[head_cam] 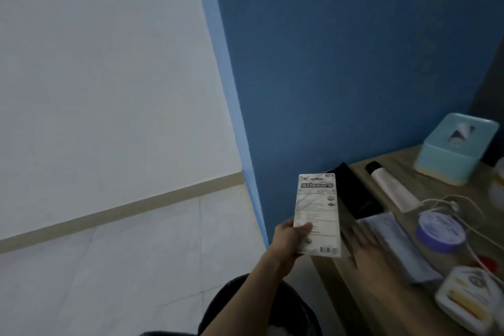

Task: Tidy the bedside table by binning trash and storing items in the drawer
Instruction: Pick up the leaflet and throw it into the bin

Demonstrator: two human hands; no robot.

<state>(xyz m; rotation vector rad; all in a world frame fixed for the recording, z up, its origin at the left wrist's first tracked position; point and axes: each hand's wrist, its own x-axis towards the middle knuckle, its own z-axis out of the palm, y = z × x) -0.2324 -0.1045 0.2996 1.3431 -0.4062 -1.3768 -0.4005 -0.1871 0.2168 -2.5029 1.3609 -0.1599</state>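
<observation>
My left hand [290, 237] grips the lower end of a white card scissors package [317, 213], held upright above the dark trash bin [242, 305] beside the wooden bedside table [338, 289]. My right hand [362, 245], blurred, lies flat with straight fingers on the table's left part, next to a pale folded cloth [398, 243]. On the table lie a white tube with a black cap [390, 185], a purple tape roll [439, 229], a white cable [461, 207] and a white printed tub [469, 297].
A mint tissue box [458, 150] stands at the table's back by the blue wall. A black object [357, 194] lies along the table's left edge. White floor tiles spread to the left of the bin.
</observation>
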